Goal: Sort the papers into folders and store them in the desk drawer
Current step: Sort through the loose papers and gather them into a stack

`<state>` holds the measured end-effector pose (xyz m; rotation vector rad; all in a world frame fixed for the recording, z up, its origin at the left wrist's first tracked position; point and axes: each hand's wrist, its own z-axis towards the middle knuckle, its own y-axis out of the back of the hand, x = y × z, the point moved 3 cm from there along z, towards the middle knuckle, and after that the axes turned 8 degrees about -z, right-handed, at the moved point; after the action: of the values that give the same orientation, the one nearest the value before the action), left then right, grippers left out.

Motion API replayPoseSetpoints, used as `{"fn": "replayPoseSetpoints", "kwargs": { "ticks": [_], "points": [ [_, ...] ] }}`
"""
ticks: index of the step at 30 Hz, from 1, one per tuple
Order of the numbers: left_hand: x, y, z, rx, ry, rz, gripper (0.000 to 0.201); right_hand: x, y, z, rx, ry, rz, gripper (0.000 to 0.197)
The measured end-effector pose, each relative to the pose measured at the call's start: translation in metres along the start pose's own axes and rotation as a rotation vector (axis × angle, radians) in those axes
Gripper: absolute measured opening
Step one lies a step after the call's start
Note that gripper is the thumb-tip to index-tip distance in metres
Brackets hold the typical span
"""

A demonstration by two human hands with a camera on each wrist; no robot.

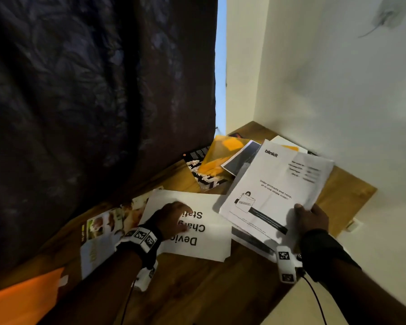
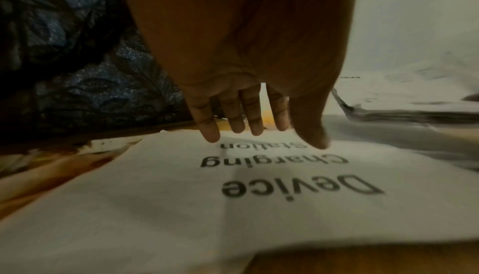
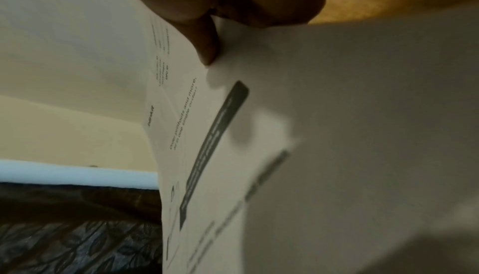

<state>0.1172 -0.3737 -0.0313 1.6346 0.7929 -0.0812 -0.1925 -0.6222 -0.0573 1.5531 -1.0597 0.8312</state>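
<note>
A white sheet printed "Device Charging Station" (image 1: pixel 197 240) (image 2: pixel 181 206) lies on the wooden desk (image 1: pixel 197 289). My left hand (image 1: pixel 174 216) (image 2: pixel 254 131) hovers over it with straight fingers, the thumb tip touching the paper. My right hand (image 1: pixel 309 214) (image 3: pixel 207 53) pinches the near edge of a stack of white printed sheets, a "blinkit" page (image 1: pixel 274 184) (image 3: pixel 176 124) on top, lifted off the desk. A yellow folder (image 1: pixel 220 156) lies at the back, an orange folder (image 1: pixel 21 299) at the near left.
A dark patterned curtain (image 1: pixel 92 102) hangs along the desk's left side. A cream wall (image 1: pixel 338 90) bounds the right. A dark magazine (image 1: pixel 204 177) lies under the yellow folder; a photo brochure (image 1: pixel 99 235) lies left of the white sheet.
</note>
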Motion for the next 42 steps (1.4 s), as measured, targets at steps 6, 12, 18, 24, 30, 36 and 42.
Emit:
{"fn": "replayPoseSetpoints", "kwargs": {
  "ticks": [6,12,18,24,30,36,42],
  "points": [
    [-0.021,-0.030,-0.034,0.136,-0.189,0.165,0.066,-0.012,-0.001,-0.021,0.002,-0.068,0.016,0.029],
    [-0.020,-0.039,-0.031,0.140,-0.278,0.384,0.054,-0.023,0.006,-0.051,-0.047,-0.060,0.020,0.023],
    [-0.023,-0.039,-0.024,0.178,-0.311,0.516,0.037,-0.026,0.015,-0.064,-0.077,-0.053,0.028,0.024],
    [-0.027,-0.018,-0.010,-0.017,-0.251,0.223,0.028,-0.036,0.033,-0.064,-0.151,-0.067,0.017,0.024],
    [-0.039,0.027,0.018,-0.248,-0.058,-0.150,0.012,-0.042,0.047,-0.050,-0.191,-0.091,-0.008,0.029],
    [-0.101,0.017,0.043,-0.287,-0.102,-0.294,0.010,-0.034,0.015,-0.048,-0.046,0.003,-0.036,0.013],
    [-0.168,-0.033,0.069,-0.088,-0.147,-0.221,0.050,-0.015,-0.025,-0.047,0.168,0.050,-0.020,0.007]
  ]
}}
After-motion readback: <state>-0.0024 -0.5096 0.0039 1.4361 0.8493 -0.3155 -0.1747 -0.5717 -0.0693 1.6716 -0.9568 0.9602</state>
